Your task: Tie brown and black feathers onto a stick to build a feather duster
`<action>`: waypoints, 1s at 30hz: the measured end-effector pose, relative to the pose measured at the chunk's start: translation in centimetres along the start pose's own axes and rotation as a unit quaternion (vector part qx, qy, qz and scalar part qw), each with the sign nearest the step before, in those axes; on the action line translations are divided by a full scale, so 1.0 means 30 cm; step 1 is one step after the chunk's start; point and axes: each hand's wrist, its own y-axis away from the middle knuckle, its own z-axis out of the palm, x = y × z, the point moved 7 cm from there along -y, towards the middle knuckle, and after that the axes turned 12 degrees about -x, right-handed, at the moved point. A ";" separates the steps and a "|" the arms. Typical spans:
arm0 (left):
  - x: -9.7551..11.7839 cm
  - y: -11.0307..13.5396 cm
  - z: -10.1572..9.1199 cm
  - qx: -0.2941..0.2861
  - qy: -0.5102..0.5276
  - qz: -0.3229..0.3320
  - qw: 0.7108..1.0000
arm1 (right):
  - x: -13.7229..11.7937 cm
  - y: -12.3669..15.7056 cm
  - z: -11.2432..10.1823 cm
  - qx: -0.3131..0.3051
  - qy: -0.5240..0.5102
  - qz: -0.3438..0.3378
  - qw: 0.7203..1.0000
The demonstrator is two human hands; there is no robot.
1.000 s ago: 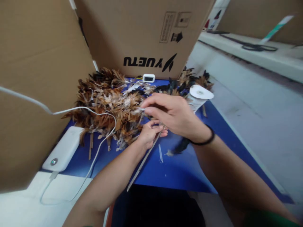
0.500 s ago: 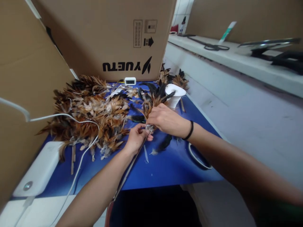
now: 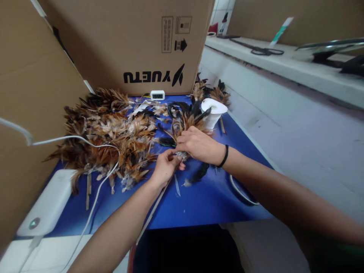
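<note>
My left hand (image 3: pixel 164 167) is closed at the pale quill ends of a feather bundle (image 3: pixel 186 120), thumb and fingers pinching there. From beneath this hand a thin stick (image 3: pixel 151 214) slants down past the table's front edge. My right hand (image 3: pixel 201 145), a black band on its wrist, grips the bundle just above the quill ends with its fingers curled in. Brown and black feathers fan out beyond the knuckles. Exactly how stick and feathers join is hidden by my fingers. A loose dark feather (image 3: pixel 199 173) lies below my right hand.
A large feather pile (image 3: pixel 113 131) covers the left of the blue table (image 3: pixel 210 201). Behind the bundle stands a white roll (image 3: pixel 213 110). A white cable (image 3: pixel 98 189) crosses the left, near a white power bank (image 3: pixel 48 203). Cardboard (image 3: pixel 125 41) walls the back; scissors (image 3: pixel 265 51) rest on the ledge.
Both hands keep their hold on the feather bundle, with only slight finger movement. The lower part of the stick shows a little more clearly. My view has shifted slightly.
</note>
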 end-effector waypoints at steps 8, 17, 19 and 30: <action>-0.006 -0.002 -0.005 -0.004 -0.030 -0.009 1.000 | -0.006 -0.018 0.000 -0.019 -0.015 -0.024 0.999; -0.007 0.002 -0.014 0.004 -0.031 -0.028 0.999 | -0.002 -0.055 0.001 -0.054 -0.033 -0.052 0.997; -0.007 0.000 -0.016 0.000 -0.010 -0.027 1.000 | -0.004 -0.043 -0.010 -0.045 -0.026 -0.035 0.998; 0.038 0.001 -0.030 0.014 0.020 -0.006 1.000 | -0.062 0.265 -0.140 0.269 -0.133 0.083 0.950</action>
